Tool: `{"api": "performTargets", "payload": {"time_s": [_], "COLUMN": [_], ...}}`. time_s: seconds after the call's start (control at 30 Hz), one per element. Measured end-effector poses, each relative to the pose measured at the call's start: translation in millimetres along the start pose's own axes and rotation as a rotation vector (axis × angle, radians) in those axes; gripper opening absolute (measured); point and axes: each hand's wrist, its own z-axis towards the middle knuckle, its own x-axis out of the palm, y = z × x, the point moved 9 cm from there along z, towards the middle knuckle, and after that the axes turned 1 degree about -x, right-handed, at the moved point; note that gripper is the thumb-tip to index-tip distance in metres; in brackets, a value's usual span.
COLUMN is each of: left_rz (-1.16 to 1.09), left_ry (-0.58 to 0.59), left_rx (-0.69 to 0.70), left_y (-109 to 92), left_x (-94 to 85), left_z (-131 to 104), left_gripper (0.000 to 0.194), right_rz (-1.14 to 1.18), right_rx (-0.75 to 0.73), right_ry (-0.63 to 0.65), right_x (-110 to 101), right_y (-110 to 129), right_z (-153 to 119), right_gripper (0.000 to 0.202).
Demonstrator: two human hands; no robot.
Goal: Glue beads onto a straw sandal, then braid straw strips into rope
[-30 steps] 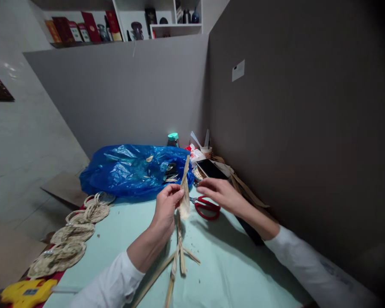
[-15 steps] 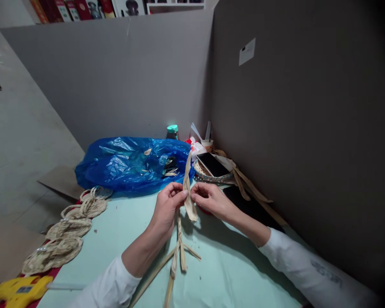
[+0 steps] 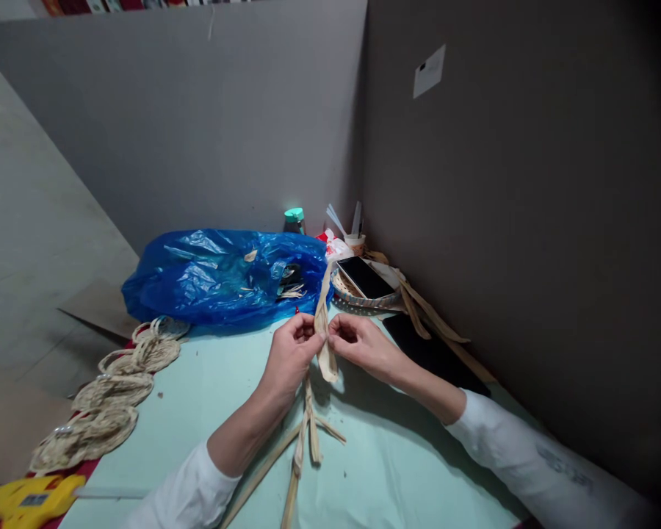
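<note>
Between my hands stands a pale, dried corn husk strip [image 3: 327, 365], its narrow upper end pointing away over the table. My left hand [image 3: 287, 356] pinches it from the left between thumb and fingers. From the right, my right hand [image 3: 366, 347] has its thumb and fingertips closed at the strip's edge. Below my left hand a braided husk cord [image 3: 308, 405] lies on the table, splitting into several loose tails toward me. Its upper end is hidden behind my left hand, so whether it joins the strip I cannot tell.
A blue plastic bag [image 3: 209, 283] lies behind my hands. Several woven sandals [image 3: 113, 389] line the left edge, near a yellow glue gun [image 3: 30, 499]. At the right are a phone [image 3: 366, 278] on a basket [image 3: 344, 292], more husks [image 3: 432, 317] and a grey partition [image 3: 501, 184].
The view has shifted slightly, so the background sits a little higher and the left-hand items further left. Both hands keep their pinch at the husk strip, which has turned slightly.
</note>
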Motion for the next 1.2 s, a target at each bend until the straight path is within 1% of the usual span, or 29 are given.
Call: {"api": "performTargets", "payload": {"time_s": [0.1, 0.2, 0.3, 0.37, 0.43, 0.5, 0.6, 0.67, 0.7, 0.73, 0.77, 0.83, 0.87, 0.9, 0.93, 0.97, 1.0, 1.03, 1.07, 1.1, 1.13, 1.17, 1.2], "left_rz": [0.032, 0.044, 0.068, 0.082, 0.072, 0.041, -0.011, -0.037, -0.046, -0.055, -0.063, -0.080, -0.088, -0.096, -0.104, -0.113, -0.120, -0.128, -0.134, -0.139, -0.142, -0.144, -0.143], "left_ry": [-0.003, -0.014, -0.024, -0.047, -0.086, -0.130, -0.184, -0.226, -0.249, -0.271, -0.293, -0.325, -0.335, -0.339, -0.337, -0.330, -0.319, -0.306, -0.291, -0.275, -0.261, -0.249, -0.239], "left_rx": [0.032, 0.021, 0.024, 0.031, 0.011, -0.033, -0.098, -0.123, -0.131, -0.137, -0.144, -0.162, -0.171, -0.178, -0.182, -0.184, -0.184, -0.182, -0.180, -0.180, -0.181, -0.183, -0.186], "left_y": [0, 3, 0, -1, 2, 11, 23, 27, 28, 28, 28, 29, 30, 31, 31, 32, 32, 32, 33, 33, 34, 34, 35], "left_x": [-0.3, -1.1, -1.1, -2.8, -7.4, -14.4, -27.3, -38.3, -44.1, -50.0, -55.5, -64.6, -67.7, -69.7, -70.5, -70.1, -68.7, -66.5, -63.8, -60.9, -58.2, -55.8, -54.0], "left_z": [0, 1, 3, 3, 5, 6, 11, 15, 17, 18, 20, 22, 23, 23, 24, 24, 24, 25, 25, 25, 24, 24, 24], "left_gripper": [0.014, 0.013, 0.012, 0.010, 0.010, 0.009, 0.008, 0.008, 0.008, 0.009, 0.010, 0.011, 0.011, 0.012, 0.013, 0.014, 0.014, 0.014, 0.014, 0.014, 0.014, 0.014, 0.015], "right_rz": [-0.020, 0.011, 0.038, 0.067, 0.152, 0.297, 0.527, 0.621, 0.633, 0.617, 0.577, 0.468, 0.416, 0.372, 0.336, 0.298, 0.250, 0.178, 0.057, -0.123, -0.390, -0.705, -0.803], "right_rx": [-0.021, -0.048, -0.076, -0.088, -0.109, -0.125, -0.108, -0.099, -0.094, -0.088, -0.069, -0.010, -0.003, -0.016, -0.047, -0.081, -0.111, -0.121, -0.093, -0.059, -0.017, 0.033, 0.056], "right_ry": [-0.028, -0.062, -0.109, -0.149, -0.166, -0.107, 0.057, 0.120, 0.121, 0.075, -0.022, -0.300, -0.406, -0.453, -0.440, -0.385, -0.287, -0.228, -0.227, -0.264, -0.283, -0.246, -0.239], "right_x": [-2, -3, -5, -7, -10, -9, -12, -24, -33, -46, -62, -100, -114, -122, -124, -121, -114, -110, -110, -114, -118, -117, -118], "right_y": [3, 6, 10, 14, 21, 31, 48, 62, 70, 76, 81, 86, 90, 95, 99, 102, 102, 97, 88, 78, 70, 61, 56], "right_z": [-2, -5, -8, -10, -12, -14, -20, -28, -33, -37, -42, -54, -60, -61, -57, -49, -36, -23, -9, 6, 20, 35, 47], "right_gripper": [0.010, 0.008, 0.008, 0.011, 0.013, 0.014, 0.019, 0.024, 0.026, 0.028, 0.029, 0.030, 0.028, 0.025, 0.022, 0.018, 0.015, 0.017, 0.015, 0.011, 0.012, 0.020, 0.024]}}
